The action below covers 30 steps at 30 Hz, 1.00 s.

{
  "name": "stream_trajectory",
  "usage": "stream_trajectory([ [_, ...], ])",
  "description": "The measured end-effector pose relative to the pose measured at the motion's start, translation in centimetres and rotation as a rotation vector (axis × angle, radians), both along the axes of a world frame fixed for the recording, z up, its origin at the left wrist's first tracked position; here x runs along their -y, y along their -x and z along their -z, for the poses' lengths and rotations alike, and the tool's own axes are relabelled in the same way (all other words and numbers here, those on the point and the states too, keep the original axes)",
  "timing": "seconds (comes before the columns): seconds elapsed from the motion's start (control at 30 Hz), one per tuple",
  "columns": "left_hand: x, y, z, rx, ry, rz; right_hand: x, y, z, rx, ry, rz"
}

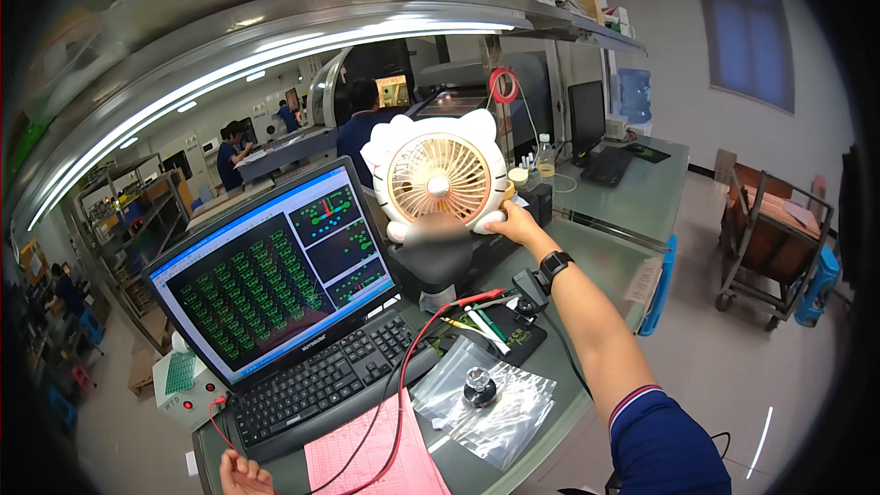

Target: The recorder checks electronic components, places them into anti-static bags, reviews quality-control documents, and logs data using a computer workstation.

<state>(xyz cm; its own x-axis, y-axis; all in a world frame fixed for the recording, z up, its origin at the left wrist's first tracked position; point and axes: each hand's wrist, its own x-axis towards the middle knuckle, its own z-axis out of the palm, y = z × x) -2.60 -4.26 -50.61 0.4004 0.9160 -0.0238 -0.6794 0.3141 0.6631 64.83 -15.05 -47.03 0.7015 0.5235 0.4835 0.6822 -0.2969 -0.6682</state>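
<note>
Head view: right hand (515, 225) stretched forward, grip pinching the lower right edge of the fan (440, 185), thumb against a rounded white foot, other fingertips partly hidden. Fan upright toward the far side of the glassy green tabletop (565, 396), just right of the slanted screen (247, 289); smooth white shell, cat-like ears, round cage of fine curving ribs inside a gold-pink ring, pale hub at the centre. Right in front of it, a dark bowl-like shape (435, 268), partly blurred.

Left hand (246, 475) at the lower edge, fingers loosely curled, near a thin red wire (218, 401); cannot tell whether spread or pinching.

Between the hands, a black keyboard (316, 385) with square keys, flat pink paper (330, 454), and a crinkled clear bag (527, 417) with a squat black-and-clear knob (478, 389) on top. Just behind the bag, slim pens (490, 330) and a slender red probe (472, 298).
</note>
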Motion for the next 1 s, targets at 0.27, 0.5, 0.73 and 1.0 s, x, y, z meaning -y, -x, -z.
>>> stream_trajectory([
  [0.27, -0.3, 1.4, 1.8, 0.021, -0.072, -0.168, 0.4, 1.9, -0.9, -0.034, 0.017, -0.035],
  [0.5, -0.1, 1.4, 1.9, -0.043, -0.099, -0.182, 0.2, 1.7, -0.3, -0.063, 0.026, -0.043],
  [0.73, 0.3, 1.3, 1.8, -0.097, -0.156, -0.141, -0.4, 2.7, -0.1, -0.089, 0.025, -0.021],
  [1.0, 1.8, 0.9, 0.2, -0.105, -0.215, -0.068, -1.0, 3.5, -0.3, -0.153, 0.007, -0.017],
])
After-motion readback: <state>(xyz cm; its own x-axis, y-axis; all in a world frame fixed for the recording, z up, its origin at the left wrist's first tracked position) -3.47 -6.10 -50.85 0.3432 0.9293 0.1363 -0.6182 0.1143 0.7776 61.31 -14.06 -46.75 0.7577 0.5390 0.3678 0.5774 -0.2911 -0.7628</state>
